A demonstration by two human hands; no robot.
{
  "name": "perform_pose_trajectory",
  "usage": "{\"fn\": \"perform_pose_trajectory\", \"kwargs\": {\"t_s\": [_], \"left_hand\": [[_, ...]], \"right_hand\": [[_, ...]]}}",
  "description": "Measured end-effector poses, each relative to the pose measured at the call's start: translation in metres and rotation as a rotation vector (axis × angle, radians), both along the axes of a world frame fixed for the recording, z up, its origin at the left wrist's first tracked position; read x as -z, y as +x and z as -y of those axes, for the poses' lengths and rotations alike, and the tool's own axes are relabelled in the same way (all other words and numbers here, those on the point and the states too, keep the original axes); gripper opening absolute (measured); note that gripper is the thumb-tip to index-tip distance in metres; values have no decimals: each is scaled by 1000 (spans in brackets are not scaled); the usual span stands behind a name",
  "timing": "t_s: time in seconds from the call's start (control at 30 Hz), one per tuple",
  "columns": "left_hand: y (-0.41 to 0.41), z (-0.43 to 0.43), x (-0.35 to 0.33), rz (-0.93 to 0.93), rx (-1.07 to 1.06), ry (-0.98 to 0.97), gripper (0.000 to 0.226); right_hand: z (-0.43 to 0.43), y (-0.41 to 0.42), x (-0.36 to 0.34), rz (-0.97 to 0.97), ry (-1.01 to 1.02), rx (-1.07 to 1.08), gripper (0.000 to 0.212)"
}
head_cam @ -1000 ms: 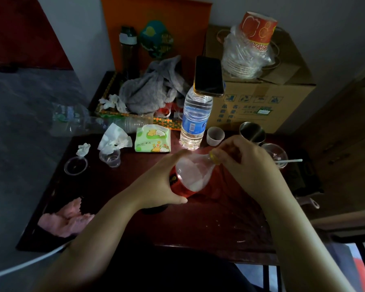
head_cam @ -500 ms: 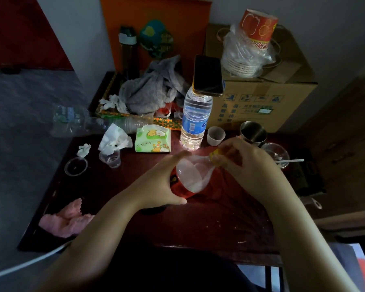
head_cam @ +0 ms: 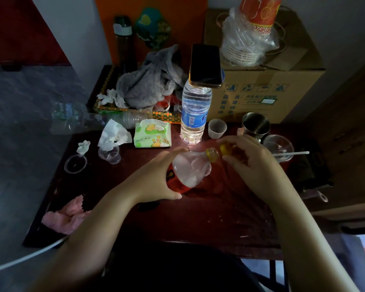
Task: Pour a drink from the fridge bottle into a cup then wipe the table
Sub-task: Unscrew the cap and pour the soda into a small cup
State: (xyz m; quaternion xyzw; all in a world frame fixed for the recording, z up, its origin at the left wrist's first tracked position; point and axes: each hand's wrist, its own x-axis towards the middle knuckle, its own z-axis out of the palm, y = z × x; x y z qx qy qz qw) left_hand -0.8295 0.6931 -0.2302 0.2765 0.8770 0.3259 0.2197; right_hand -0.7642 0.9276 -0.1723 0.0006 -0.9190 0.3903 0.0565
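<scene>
- A pink cloth point(head_cam: 65, 216) lies crumpled at the near left edge of the dark red tabletop point(head_cam: 209, 218)
- The left hand point(head_cam: 156, 178) is wrapped round the body of the fridge bottle point(head_cam: 190, 171), holding it tilted over the middle of the tabletop, its open neck pointing right
- A small white cup point(head_cam: 217, 128) stands upright behind the neck, beside a clear water bottle point(head_cam: 195, 108)
- The right hand point(head_cam: 253, 163) pinches the yellow cap point(head_cam: 224, 149) in its fingertips, just beside the bottle's mouth
</scene>
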Motion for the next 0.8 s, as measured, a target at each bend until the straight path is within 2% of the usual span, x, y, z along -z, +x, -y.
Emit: {"fn": "perform_pose_trajectory", "kwargs": {"t_s": [0.13, 0.4, 0.8], "left_hand": [[-7, 0, 1, -30, -1, -105, 107], [-19, 3, 9, -123, 10, -373, 112], [-32, -3, 11, -153, 55, -492, 111]], "right_hand": [[-14, 2, 8, -3, 21, 118, 34], [-29, 11, 34, 20, 39, 183, 32], [-38, 10, 54, 73, 70, 229, 34]]}}
